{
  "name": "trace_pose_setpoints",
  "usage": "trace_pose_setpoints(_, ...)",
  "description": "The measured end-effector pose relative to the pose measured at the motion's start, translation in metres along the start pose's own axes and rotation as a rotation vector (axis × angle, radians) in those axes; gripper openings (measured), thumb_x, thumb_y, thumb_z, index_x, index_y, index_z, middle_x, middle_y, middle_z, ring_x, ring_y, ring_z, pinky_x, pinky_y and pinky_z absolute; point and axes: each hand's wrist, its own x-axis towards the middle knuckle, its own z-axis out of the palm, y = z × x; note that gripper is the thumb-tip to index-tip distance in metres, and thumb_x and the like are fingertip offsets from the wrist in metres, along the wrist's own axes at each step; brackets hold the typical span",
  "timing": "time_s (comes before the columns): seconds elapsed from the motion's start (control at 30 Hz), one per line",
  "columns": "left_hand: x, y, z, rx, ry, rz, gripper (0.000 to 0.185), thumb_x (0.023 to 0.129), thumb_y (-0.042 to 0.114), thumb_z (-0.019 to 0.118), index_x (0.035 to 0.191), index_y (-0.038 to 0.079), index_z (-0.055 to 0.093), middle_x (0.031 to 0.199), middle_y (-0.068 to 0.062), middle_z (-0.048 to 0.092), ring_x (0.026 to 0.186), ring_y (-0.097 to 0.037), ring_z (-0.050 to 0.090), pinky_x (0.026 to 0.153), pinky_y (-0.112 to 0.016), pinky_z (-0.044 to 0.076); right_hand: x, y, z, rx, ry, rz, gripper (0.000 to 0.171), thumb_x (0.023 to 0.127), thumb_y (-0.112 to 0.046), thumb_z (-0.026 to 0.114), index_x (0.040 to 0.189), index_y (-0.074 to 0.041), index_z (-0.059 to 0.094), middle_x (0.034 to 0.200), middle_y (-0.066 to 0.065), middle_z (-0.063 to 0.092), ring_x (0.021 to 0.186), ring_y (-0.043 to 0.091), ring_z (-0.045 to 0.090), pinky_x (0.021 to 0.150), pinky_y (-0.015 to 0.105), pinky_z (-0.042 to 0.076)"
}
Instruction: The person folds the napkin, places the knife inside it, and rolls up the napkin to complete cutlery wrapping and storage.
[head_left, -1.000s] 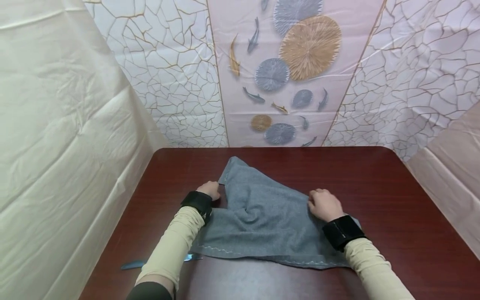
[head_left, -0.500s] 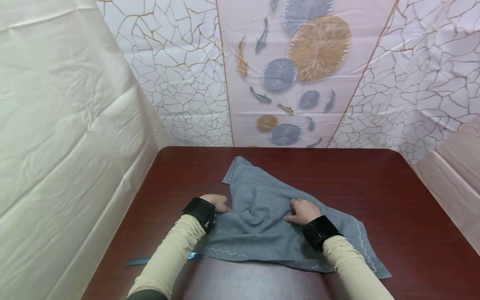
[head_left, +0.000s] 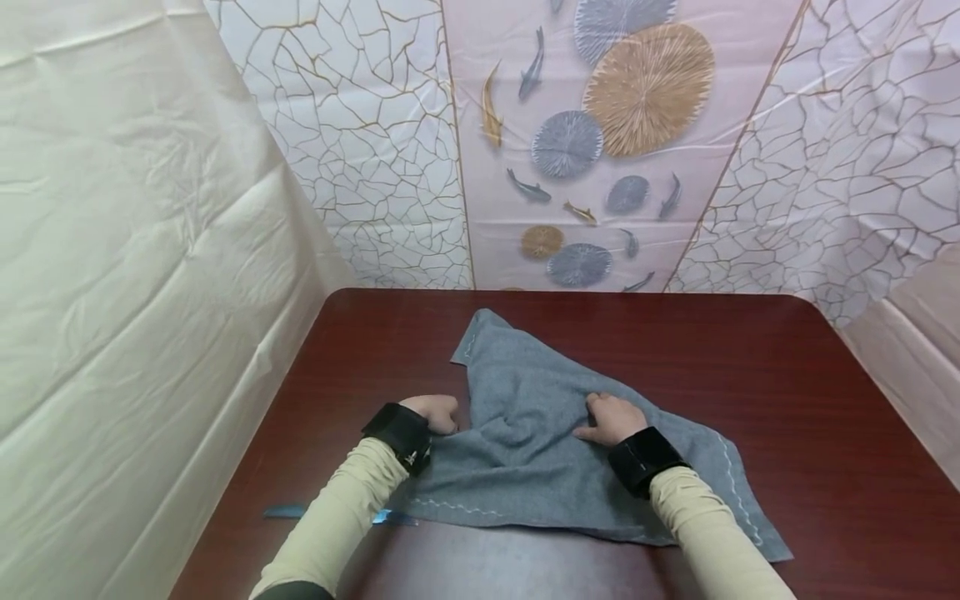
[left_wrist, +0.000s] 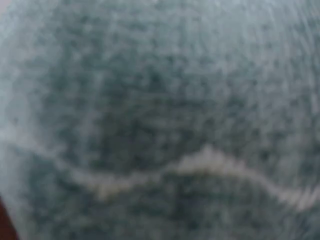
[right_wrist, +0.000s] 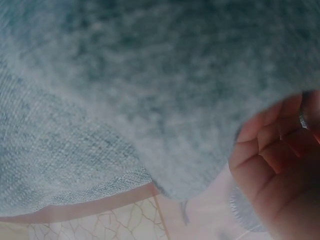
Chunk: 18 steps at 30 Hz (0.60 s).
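A grey-blue cloth [head_left: 525, 483] with pale wavy stitching near its hems lies rumpled and partly folded, one corner toward the far edge. My left hand [head_left: 437, 412] is at its left edge, fingers curled on the fabric. In the left wrist view, blurred cloth [left_wrist: 160, 100] with a stitched line fills nearly everything. My right hand [head_left: 613, 418] rests on the upper middle of the cloth, thumb held apart from the fingers. The right wrist view shows that hand's bent fingers and palm [right_wrist: 280, 165] beside a close fold of fabric [right_wrist: 150, 100].
Under the left forearm lies a thin blue strip [head_left: 283, 511], shiny where it reappears by the cloth's near-left hem. All this is on a dark red-brown table [head_left: 750, 358]. Patterned fabric [head_left: 375, 167] hangs behind it, and a cream sheet [head_left: 150, 292] stands at the left.
My right hand has moved left onto the cloth from its right side, and the right corner now lies spread out. The left hand has come nearer, down along the left edge.
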Motion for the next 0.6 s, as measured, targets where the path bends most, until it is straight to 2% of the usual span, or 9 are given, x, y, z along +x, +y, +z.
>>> trace_pose_setpoints(0.03, 0.0, -0.002, 0.0, -0.01, 0.024, 0.017, 0.039, 0.075, -0.002, 0.053, 0.048, 0.014, 0.03, 0.047, 0.007, 0.022, 0.043, -0.007, 0.017, 0.044, -0.022, 0.017, 0.0, 0.0, -0.001, 0.002, -0.001, 0.002, 0.036, 0.072, -0.034, 0.075, 0.078, -0.008, 0.051, 0.066, 0.002, 0.042, 0.056, 0.016, 0.042, 0.053, 0.032, 0.035)
trace_pose_setpoints(0.1, -0.001, -0.007, 0.001, -0.02, 0.088, 0.015, 0.043, 0.076, -0.001, 0.055, 0.046, 0.014, 0.029, 0.045, 0.008, 0.02, 0.042, -0.006, 0.015, 0.043, -0.022, 0.016, 0.001, 0.001, 0.0, 0.009, -0.003, 0.007, 0.037, 0.072, -0.034, 0.075, 0.076, -0.009, 0.049, 0.065, 0.002, 0.041, 0.055, 0.016, 0.041, 0.052, 0.031, 0.034)
trace_pose_setpoints(0.2, -0.009, -0.012, 0.0, -0.037, 0.174, -0.071, 0.041, 0.077, 0.006, 0.061, 0.046, 0.014, 0.035, 0.045, 0.007, 0.025, 0.04, -0.007, 0.021, 0.042, -0.023, 0.021, 0.002, 0.004, 0.003, 0.012, -0.004, 0.0, 0.038, 0.071, -0.035, 0.076, 0.076, -0.009, 0.049, 0.065, 0.002, 0.042, 0.055, 0.016, 0.041, 0.052, 0.031, 0.034)
trace_pose_setpoints(0.33, -0.019, -0.018, -0.003, -0.055, 0.252, -0.198, 0.028, 0.077, 0.012, 0.064, 0.053, 0.012, 0.048, 0.05, 0.005, 0.036, 0.045, -0.011, 0.032, 0.043, -0.027, 0.027, 0.002, 0.006, 0.005, 0.002, 0.002, -0.012, 0.038, 0.072, -0.036, 0.075, 0.077, -0.009, 0.05, 0.066, 0.002, 0.042, 0.055, 0.015, 0.041, 0.052, 0.03, 0.034)
trace_pose_setpoints(0.47, -0.019, -0.028, -0.001, 0.001, 0.339, -0.236, 0.023, 0.079, 0.016, 0.064, 0.059, 0.01, 0.053, 0.055, 0.004, 0.04, 0.049, -0.012, 0.036, 0.045, -0.029, 0.03, 0.001, 0.003, 0.003, 0.006, 0.02, -0.007, 0.038, 0.072, -0.035, 0.075, 0.076, -0.008, 0.049, 0.066, 0.004, 0.042, 0.055, 0.017, 0.042, 0.051, 0.031, 0.035)
trace_pose_setpoints(0.53, -0.017, -0.033, 0.003, 0.041, 0.358, -0.247, 0.025, 0.079, 0.015, 0.062, 0.059, 0.009, 0.05, 0.056, 0.003, 0.04, 0.05, -0.013, 0.036, 0.046, -0.03, 0.03, 0.0, 0.001, 0.003, 0.009, 0.03, -0.004, 0.038, 0.072, -0.034, 0.076, 0.075, -0.007, 0.049, 0.065, 0.004, 0.042, 0.054, 0.018, 0.042, 0.051, 0.032, 0.035)
trace_pose_setpoints(0.6, -0.015, -0.033, 0.005, 0.082, 0.334, -0.268, 0.023, 0.079, 0.014, 0.061, 0.06, 0.01, 0.049, 0.058, 0.001, 0.042, 0.053, -0.014, 0.039, 0.048, -0.033, 0.034, -0.001, -0.001, 0.003, 0.004, 0.037, -0.003, 0.038, 0.072, -0.034, 0.075, 0.075, -0.007, 0.049, 0.066, 0.004, 0.042, 0.054, 0.018, 0.043, 0.051, 0.033, 0.036)
